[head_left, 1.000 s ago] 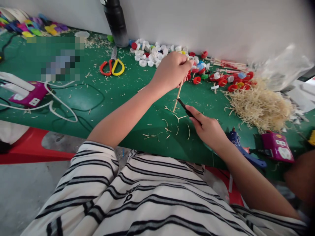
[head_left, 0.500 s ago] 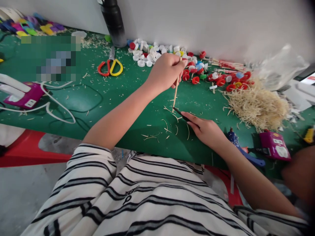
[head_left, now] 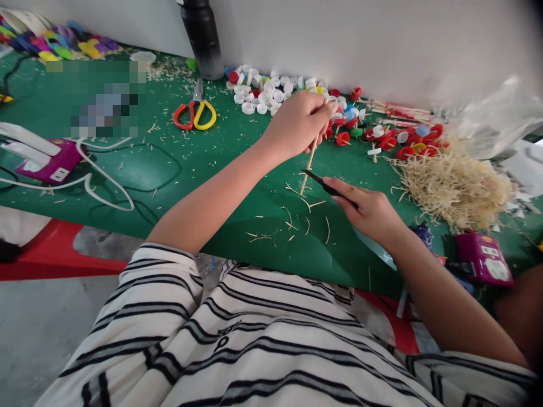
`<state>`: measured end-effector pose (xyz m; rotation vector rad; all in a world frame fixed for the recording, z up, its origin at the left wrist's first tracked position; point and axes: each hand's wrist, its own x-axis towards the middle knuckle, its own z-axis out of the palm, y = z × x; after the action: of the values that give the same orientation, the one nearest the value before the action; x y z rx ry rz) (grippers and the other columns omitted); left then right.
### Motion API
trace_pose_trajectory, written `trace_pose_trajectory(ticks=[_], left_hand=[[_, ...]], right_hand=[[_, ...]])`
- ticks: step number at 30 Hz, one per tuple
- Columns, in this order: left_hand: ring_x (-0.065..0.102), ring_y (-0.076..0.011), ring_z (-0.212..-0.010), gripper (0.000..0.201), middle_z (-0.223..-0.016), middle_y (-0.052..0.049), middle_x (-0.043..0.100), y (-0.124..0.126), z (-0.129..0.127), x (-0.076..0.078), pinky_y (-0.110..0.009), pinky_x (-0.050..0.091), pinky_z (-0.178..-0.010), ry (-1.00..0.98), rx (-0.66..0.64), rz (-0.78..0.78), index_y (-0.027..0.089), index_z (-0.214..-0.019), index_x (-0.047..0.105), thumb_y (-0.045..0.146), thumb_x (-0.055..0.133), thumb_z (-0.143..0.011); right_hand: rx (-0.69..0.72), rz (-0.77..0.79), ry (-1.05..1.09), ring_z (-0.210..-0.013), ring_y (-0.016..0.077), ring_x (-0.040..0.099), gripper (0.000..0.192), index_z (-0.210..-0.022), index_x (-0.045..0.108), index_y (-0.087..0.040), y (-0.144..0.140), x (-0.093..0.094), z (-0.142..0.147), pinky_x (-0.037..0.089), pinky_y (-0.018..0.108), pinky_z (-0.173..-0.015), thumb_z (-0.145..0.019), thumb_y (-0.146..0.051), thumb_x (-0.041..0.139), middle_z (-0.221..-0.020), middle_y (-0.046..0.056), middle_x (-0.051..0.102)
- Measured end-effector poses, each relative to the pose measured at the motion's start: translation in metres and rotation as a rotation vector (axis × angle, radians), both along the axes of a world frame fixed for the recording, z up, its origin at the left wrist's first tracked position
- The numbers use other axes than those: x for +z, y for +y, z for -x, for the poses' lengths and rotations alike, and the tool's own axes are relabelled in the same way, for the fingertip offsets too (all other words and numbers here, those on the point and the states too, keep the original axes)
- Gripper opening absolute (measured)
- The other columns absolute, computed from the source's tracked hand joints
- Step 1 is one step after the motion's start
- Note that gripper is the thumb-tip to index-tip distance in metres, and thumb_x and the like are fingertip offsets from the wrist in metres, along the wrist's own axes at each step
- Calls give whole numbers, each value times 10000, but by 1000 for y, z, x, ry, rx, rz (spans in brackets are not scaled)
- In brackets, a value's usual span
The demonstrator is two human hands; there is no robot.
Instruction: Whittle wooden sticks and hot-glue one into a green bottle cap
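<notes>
A thin wooden stick (head_left: 310, 163) is pinched near its top in my left hand (head_left: 300, 121). It slants down, its lower end at the green tabletop. My right hand (head_left: 368, 210) is closed around a dark, slim knife (head_left: 324, 182), whose blade lies against the lower part of the stick. Curled wood shavings (head_left: 289, 217) are scattered on the table below the blade. Just behind my left hand lie white bottle caps (head_left: 266, 93) and red caps (head_left: 343, 139), some with sticks through them.
Scissors (head_left: 195, 113) with red and yellow handles lie left of my left hand. A black bottle (head_left: 202, 42) stands by the wall. Right of my hands are a heap of shavings (head_left: 456, 183) and a purple power socket (head_left: 485, 257); another purple socket (head_left: 55, 161) with white cables sits left.
The knife has moved a little up the stick, away from its lower tip. The stick leans more than before. The whole view has shifted slightly.
</notes>
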<state>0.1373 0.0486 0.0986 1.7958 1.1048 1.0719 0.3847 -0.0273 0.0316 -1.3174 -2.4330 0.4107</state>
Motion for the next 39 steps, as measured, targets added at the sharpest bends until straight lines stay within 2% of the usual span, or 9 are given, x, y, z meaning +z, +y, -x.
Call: trace_pose_trajectory(ticks=[4,6,11,18,29,35,39], left_hand=[[633,-111,-579,448,-644,-16,646,4,-2,-3,-280,507,-637,27,20,-36,234,-623,524,310,498,-1064],[628,-108,-589,449,-630,-11,641,6,-3,-5,-279,503,-664,14,27,-58,232,-618,534,294,505,-1062],[623,-103,-559,453,-609,-11,637,7,-5,-7,-274,489,-638,-20,19,-85,222,-606,520,277,513,-1056],[635,-132,-516,444,-613,-33,648,10,-2,-8,-292,438,-507,-24,44,-18,228,-609,509,290,496,-1048],[705,-168,-574,425,-673,-35,748,13,-3,-11,-340,510,-556,-10,102,25,246,-641,620,376,536,-1036],[742,-180,-630,388,-680,-31,770,16,-2,-14,-320,523,-556,14,137,59,268,-700,670,414,540,-1036],[740,-172,-626,382,-680,-30,767,18,0,-16,-297,509,-541,9,148,72,263,-714,661,420,537,-1040]], right_hand=[[-54,12,-74,-999,268,813,528,-1620,571,-371,2,15,14,650,438,-913,-1100,-375,478,-1265,24,828],[-76,40,-61,-950,258,818,538,-1631,561,-358,0,16,17,654,417,-878,-1100,-376,475,-1289,25,823],[-117,75,30,-1049,257,817,560,-1653,535,-328,-7,2,16,660,404,-943,-1100,-388,483,-1480,28,730],[-129,140,39,-1076,274,817,562,-1648,539,-341,-12,-10,13,671,429,-959,-1090,-397,501,-1493,15,716],[-128,148,9,-946,227,814,563,-1658,530,-346,-18,0,15,651,369,-874,-1099,-379,472,-1493,22,720],[-132,150,-16,-709,175,755,564,-1655,532,-357,-20,2,14,619,345,-729,-1097,-384,465,-1368,35,790],[-121,141,-13,-731,183,764,558,-1651,533,-374,-21,1,13,613,348,-728,-1098,-386,466,-1370,26,790]])
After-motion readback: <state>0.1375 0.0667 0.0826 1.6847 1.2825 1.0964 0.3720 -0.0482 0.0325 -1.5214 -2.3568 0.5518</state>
